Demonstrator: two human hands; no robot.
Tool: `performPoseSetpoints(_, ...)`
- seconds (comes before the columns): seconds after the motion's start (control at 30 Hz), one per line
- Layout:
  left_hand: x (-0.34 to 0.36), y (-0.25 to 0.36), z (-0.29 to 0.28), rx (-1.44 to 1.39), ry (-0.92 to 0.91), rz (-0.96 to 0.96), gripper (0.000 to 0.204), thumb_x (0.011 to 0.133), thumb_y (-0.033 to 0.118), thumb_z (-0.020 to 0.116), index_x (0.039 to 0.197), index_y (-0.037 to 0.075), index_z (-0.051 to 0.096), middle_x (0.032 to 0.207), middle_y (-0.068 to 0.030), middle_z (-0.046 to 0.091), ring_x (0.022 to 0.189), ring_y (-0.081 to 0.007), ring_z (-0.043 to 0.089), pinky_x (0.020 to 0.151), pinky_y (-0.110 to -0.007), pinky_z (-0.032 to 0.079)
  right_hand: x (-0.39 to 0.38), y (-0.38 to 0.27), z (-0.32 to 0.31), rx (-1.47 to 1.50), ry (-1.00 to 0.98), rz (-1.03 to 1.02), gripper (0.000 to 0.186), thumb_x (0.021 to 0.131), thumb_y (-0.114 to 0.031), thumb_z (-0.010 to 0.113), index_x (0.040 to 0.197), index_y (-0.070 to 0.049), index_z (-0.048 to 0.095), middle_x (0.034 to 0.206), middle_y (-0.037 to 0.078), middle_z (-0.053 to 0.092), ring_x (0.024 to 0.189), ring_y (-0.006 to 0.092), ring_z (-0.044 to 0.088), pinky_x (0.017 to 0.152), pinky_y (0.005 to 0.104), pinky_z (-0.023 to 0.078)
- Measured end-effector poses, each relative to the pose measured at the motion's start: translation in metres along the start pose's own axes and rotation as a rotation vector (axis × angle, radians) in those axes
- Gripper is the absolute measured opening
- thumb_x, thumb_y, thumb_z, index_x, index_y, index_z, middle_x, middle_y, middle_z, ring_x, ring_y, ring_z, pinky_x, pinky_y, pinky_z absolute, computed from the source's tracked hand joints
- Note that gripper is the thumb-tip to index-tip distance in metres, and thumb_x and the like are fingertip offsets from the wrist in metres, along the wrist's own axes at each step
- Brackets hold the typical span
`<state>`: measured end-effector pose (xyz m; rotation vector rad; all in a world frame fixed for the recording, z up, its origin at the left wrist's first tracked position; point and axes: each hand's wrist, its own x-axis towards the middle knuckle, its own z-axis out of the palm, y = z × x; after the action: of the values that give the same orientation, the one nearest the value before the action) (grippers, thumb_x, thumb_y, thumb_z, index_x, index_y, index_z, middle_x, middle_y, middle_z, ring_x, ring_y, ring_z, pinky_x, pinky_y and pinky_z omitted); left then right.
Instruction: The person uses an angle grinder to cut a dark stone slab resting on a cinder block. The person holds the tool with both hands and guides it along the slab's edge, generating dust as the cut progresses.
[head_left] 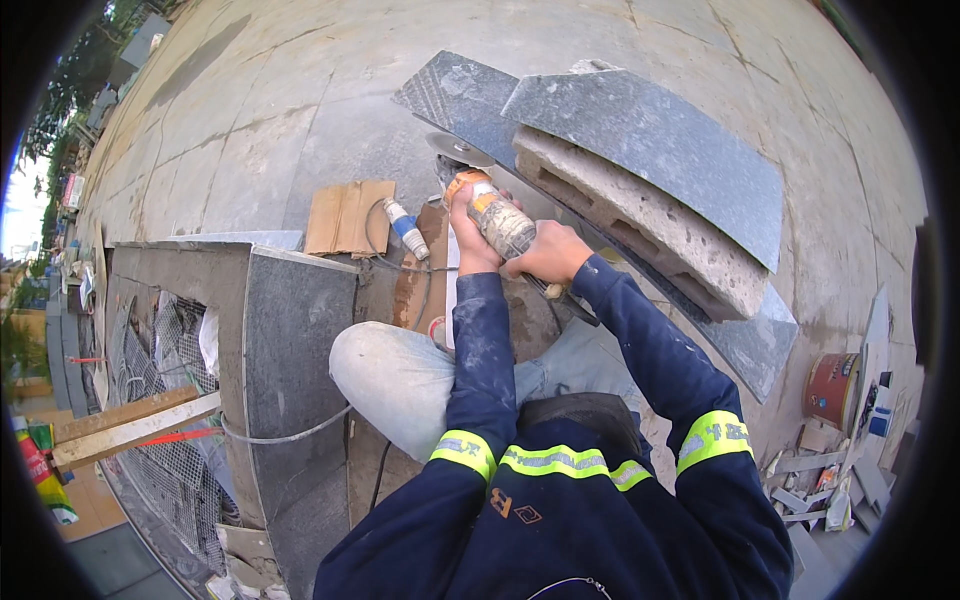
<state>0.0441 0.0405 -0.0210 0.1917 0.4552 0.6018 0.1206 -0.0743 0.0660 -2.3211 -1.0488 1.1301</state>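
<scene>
Grinder (500, 222) Held Beside Grey Slab (455, 88)

A person's left hand (474, 232) wraps the tool's body near its head; the right hand (553, 252) is closed around the rear. The thin disc (459, 149) stands at the slab's near edge, though contact cannot be made out. A pale concrete block (640, 222) lies between that slab and an upper slab (660, 150). Cardboard (345, 217) and a blue-and-white connector (406, 229) lie to the left.

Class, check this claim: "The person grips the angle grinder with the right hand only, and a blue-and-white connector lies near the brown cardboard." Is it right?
Not quite: the head view shows both hands on the angle grinder. The left hand grips it nearer the disc, the right hand farther back. The rest stands.
</scene>
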Motion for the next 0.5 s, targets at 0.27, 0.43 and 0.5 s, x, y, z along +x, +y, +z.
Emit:
performPoseSetpoints(0.27, 0.027, 0.007, -0.014, -0.067, -0.053, -0.046, 0.047, 0.08, 0.042, 0.06, 0.101, 0.002, 0.046, 0.079, -0.0156, 0.057, 0.067, -0.0315, 0.06, 0.06, -0.042, 0.054, 0.028, 0.004, 0.005, 0.03, -0.014, 0.001, 0.06, 0.053, -0.038, 0.076, 0.089, 0.009, 0.064, 0.086, 0.023, 0.066, 0.081, 0.032, 0.066, 0.074, 0.0343, 0.052)
performPoseSetpoints(0.43, 0.022, 0.007, -0.015, -0.07, -0.009, -0.076, 0.046, 0.08, 0.042, 0.059, 0.1, 0.002, 0.047, 0.078, -0.0152, 0.057, 0.067, -0.0316, 0.06, 0.06, -0.043, 0.054, 0.021, 0.002, 0.007, -0.016, 0.023, -0.002, 0.06, 0.054, -0.038, 0.076, 0.089, 0.009, 0.063, 0.087, 0.023, 0.066, 0.082, 0.0319, 0.066, 0.074, 0.0345, 0.052)
performPoseSetpoints(0.5, 0.018, 0.007, -0.014, -0.063, -0.013, -0.057, 0.045, 0.081, 0.042, 0.059, 0.1, 0.003, 0.048, 0.078, -0.0151, 0.058, 0.067, -0.0316, 0.06, 0.06, -0.043, 0.054, 0.015, 0.0, 0.006, -0.016, 0.02, -0.004, 0.063, 0.054, -0.039, 0.077, 0.091, 0.009, 0.064, 0.09, 0.024, 0.066, 0.085, 0.0328, 0.066, 0.076, 0.0346, 0.052)
